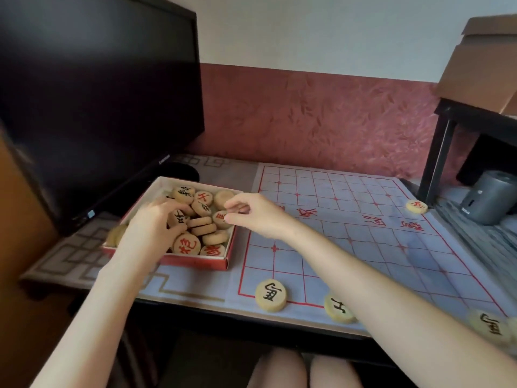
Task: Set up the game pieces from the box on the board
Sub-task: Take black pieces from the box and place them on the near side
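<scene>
Early in setup. Digging in box [193, 262] w/ both hands for next pieces.

L hand [156, 225]: down in pile [201, 208], fingers curled over a black-marked disc. Can't tell if gripped or just raked aside. Prob sorting to expose chars.

R hand [251, 217]: reaching across from board side, thumb + forefinger pinching rim of red piece [221, 218] near box's R wall, other fingers loosely curled. Edge pinch prob because discs lie packed, some on edge, so no room for a flat grab.

Box on desk [223, 313], right against L side of board [363, 247]; overlap or not, can't tell. Placed there prob for short reach. Mostly full, red + black mixed, several tilted.

On board so far:
- corner disc [270, 294], black char, near L corner.
- 2nd disc [338, 308], black char, just R of it on near line, partly behind R forearm.
- 3rd disc [491, 326], near R, blurry.
- far red disc [416, 206], far R edge.

Layout suggests black row near side, red far side. Most of setup left.

Risk: R forearm passing over near row, could knock 2nd disc on pull-back.

Rest: monitor [98, 93] behind box, grey cylinder [486, 200] beside far R of board, carton [484, 65] top R.
</scene>
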`<action>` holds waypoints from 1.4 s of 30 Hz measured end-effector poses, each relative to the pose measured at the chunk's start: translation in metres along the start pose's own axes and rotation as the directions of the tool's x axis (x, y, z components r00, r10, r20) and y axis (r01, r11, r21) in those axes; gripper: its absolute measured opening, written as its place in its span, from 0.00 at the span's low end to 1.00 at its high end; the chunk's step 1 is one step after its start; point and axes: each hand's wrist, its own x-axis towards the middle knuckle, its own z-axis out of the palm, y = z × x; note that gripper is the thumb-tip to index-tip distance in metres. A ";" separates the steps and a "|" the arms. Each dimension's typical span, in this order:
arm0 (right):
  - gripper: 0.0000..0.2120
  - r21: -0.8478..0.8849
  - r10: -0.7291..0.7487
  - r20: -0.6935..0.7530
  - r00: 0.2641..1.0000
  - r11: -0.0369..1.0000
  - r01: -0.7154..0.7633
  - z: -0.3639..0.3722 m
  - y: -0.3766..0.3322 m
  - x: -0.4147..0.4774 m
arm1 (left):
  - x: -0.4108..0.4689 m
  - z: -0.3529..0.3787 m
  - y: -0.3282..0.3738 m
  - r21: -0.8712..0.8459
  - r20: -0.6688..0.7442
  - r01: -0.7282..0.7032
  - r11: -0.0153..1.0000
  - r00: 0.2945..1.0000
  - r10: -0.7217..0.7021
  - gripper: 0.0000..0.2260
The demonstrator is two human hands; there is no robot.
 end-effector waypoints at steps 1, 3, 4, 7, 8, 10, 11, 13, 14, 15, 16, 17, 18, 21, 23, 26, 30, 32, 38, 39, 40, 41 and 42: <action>0.15 -0.036 -0.002 0.007 1.000 0.999 0.003 0.007 -0.003 0.006 | 0.001 0.000 -0.002 0.023 0.020 -0.008 1.000 1.000 0.008 0.15; 0.16 -0.089 -0.001 0.012 1.000 0.996 0.002 0.020 -0.008 0.016 | 0.004 0.001 -0.005 0.054 0.048 -0.008 0.999 0.999 0.005 0.16; 0.17 -0.111 0.007 0.005 1.000 0.994 -0.007 0.026 -0.009 0.021 | 0.006 0.001 -0.006 0.073 0.061 -0.012 0.997 0.998 0.007 0.17; 0.17 -0.195 0.040 -0.043 0.998 0.980 -0.047 0.042 -0.012 0.032 | 0.012 0.003 -0.012 0.132 0.085 -0.013 0.991 0.996 0.002 0.16; 0.18 -0.224 0.063 -0.047 0.997 0.972 -0.072 0.045 -0.014 0.034 | 0.015 0.004 -0.013 0.134 0.073 -0.010 0.991 0.997 0.000 0.15; 0.21 -0.267 0.108 -0.051 0.993 0.956 -0.118 0.049 -0.017 0.037 | 0.017 0.005 -0.016 0.128 0.046 0.000 0.992 0.999 -0.006 0.14; 0.22 -0.273 0.120 -0.059 0.991 0.953 -0.132 0.051 -0.018 0.037 | 0.018 0.005 -0.016 0.130 0.045 0.005 0.992 0.999 -0.011 0.14; 0.24 -0.255 0.125 -0.074 0.989 0.957 -0.140 0.053 -0.018 0.038 | 0.017 0.005 -0.018 0.148 0.055 0.007 0.989 0.998 -0.016 0.16; 0.24 -0.247 0.123 -0.081 0.989 0.959 -0.139 0.054 -0.018 0.038 | 0.016 0.005 -0.018 0.158 0.055 0.006 0.987 0.998 -0.015 0.16; 0.23 -0.239 0.123 -0.091 0.988 0.961 -0.141 0.055 -0.017 0.039 | 0.016 0.004 -0.019 0.166 0.049 0.002 0.986 0.999 -0.011 0.16; 0.22 -0.226 0.121 -0.101 0.988 0.964 -0.141 0.057 -0.017 0.041 | 0.015 0.004 -0.019 0.169 0.040 -0.004 0.986 0.999 -0.003 0.16; 0.20 -0.218 0.115 -0.112 0.987 0.966 -0.138 0.059 -0.015 0.044 | 0.015 0.003 -0.020 0.167 0.033 -0.006 0.986 0.999 0.000 0.16; 0.18 -0.209 0.114 -0.122 0.986 0.968 -0.137 0.060 -0.014 0.047 | 0.014 0.003 -0.021 0.157 0.024 -0.002 0.988 1.000 -0.002 0.16; 0.19 -0.166 0.146 -0.119 0.982 0.972 -0.165 0.062 -0.014 0.050 | 0.011 0.003 -0.021 0.089 -0.022 0.016 0.996 1.000 -0.014 0.21; 0.22 -0.169 0.169 -0.119 0.978 0.968 -0.187 0.062 -0.017 0.049 | 0.008 0.004 -0.020 0.064 -0.050 0.017 0.998 0.999 -0.014 0.23; 0.26 -0.222 0.182 -0.184 0.966 0.950 -0.222 0.068 -0.021 0.050 | 0.005 0.005 -0.019 0.047 -0.063 0.021 0.999 0.998 -0.018 0.24; 0.30 -0.226 0.219 -0.233 0.947 0.935 -0.272 0.075 -0.024 0.050 | 0.002 0.004 -0.021 0.007 -0.081 0.034 0.999 0.996 -0.033 0.24; 0.30 -0.139 0.216 -0.212 0.953 0.959 -0.248 0.072 -0.024 0.047 | 0.001 0.003 -0.022 -0.010 -0.086 0.037 0.999 0.996 -0.038 0.24; 0.31 0.111 0.113 -0.138 0.984 0.989 -0.098 0.053 -0.015 0.029 | -0.001 0.002 -0.022 -0.065 -0.113 0.040 0.997 0.993 -0.047 0.25; 0.31 0.118 0.091 -0.128 0.988 0.990 -0.076 0.050 -0.013 0.026 | -0.001 0.002 -0.021 -0.070 -0.116 0.038 0.997 0.992 -0.046 0.25; 0.32 0.123 0.071 -0.125 0.990 0.991 -0.056 0.047 -0.010 0.024 | -0.002 0.002 -0.020 -0.075 -0.120 0.037 0.997 0.992 -0.046 0.25; 0.33 0.124 0.054 -0.128 0.990 0.992 -0.038 0.045 -0.008 0.022 | -0.002 0.002 -0.018 -0.082 -0.125 0.035 0.996 0.991 -0.045 0.25; 0.33 0.116 0.037 -0.132 0.991 0.993 -0.022 0.042 -0.006 0.020 | -0.002 0.002 -0.016 -0.091 -0.128 0.032 0.995 0.991 -0.043 0.24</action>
